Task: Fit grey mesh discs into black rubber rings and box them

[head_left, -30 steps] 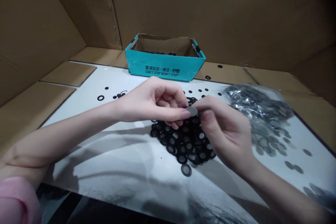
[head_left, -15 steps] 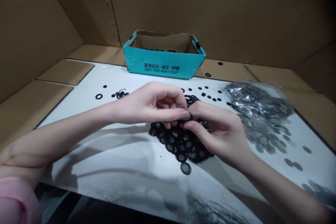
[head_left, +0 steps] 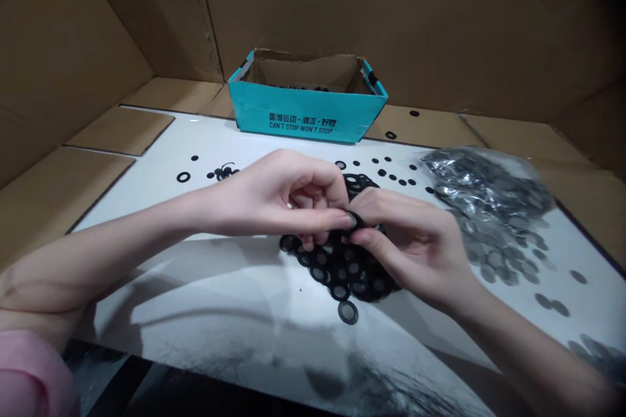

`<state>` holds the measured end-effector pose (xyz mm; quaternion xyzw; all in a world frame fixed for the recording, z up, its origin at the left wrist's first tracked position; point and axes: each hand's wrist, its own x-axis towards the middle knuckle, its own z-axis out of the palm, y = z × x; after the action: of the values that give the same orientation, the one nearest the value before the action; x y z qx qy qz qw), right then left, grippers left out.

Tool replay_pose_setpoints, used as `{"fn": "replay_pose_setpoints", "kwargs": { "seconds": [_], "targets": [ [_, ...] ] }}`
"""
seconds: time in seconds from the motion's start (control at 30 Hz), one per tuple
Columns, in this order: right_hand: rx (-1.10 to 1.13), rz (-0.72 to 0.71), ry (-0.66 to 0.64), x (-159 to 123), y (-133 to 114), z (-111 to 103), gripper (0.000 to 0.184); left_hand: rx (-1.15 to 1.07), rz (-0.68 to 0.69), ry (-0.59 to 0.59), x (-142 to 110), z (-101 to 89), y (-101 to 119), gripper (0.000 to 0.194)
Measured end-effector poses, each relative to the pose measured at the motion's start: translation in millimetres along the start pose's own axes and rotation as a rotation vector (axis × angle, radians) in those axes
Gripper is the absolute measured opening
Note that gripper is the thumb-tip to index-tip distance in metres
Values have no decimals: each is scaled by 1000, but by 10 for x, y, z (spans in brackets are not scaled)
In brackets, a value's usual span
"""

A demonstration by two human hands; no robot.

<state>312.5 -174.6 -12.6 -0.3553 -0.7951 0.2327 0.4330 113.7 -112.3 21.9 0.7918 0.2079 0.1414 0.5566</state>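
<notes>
Between the thumb and fingers of my left hand (head_left: 286, 199) is a small round disc with a black ring rim (head_left: 356, 219). My right hand (head_left: 415, 231) pinches the disc's right edge, so both hands meet on it. Much of the disc is covered by the fingertips. Directly beneath the hands spreads a pile of black-rimmed discs with grey centres (head_left: 359, 273). A single black-rimmed disc (head_left: 347, 313) lies just in front of the pile. Plain grey discs (head_left: 499, 257) are scattered to the right of my right hand.
At the back stands a turquoise cardboard box (head_left: 306, 111) with dark pieces inside. A clear plastic bag of grey discs (head_left: 489, 182) lies at the right. Small black dots and a black ring (head_left: 183, 177) dot the white table (head_left: 210, 313). Cardboard walls (head_left: 391, 26) surround it.
A second ago the left hand held a plain-looking grey disc; a black rim now shows on it. The right thumb has moved in from the right to pinch its edge. The view has shifted slightly.
</notes>
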Motion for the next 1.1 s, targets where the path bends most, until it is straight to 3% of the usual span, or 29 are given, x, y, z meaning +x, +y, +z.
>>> {"fn": "replay_pose_setpoints", "kwargs": {
  "seconds": [0.17, 0.53, 0.83, 1.1],
  "targets": [
    [-25, -26, 6, 3, -32, -17, 13, -43, 30, 55, 8, 49, -1, 13],
    [4, -75, -2, -20, -47, -2, 13, -130, -8, -58, 5, 26, 26, 15],
    [-4, -77, 7, -30, -49, -1, 14, -100, 32, 20, 1, 73, 10, 16],
    [-11, -70, -4, -20, -56, 2, 15, -95, 7, -80, 4, 25, 22, 15]
  ]
}}
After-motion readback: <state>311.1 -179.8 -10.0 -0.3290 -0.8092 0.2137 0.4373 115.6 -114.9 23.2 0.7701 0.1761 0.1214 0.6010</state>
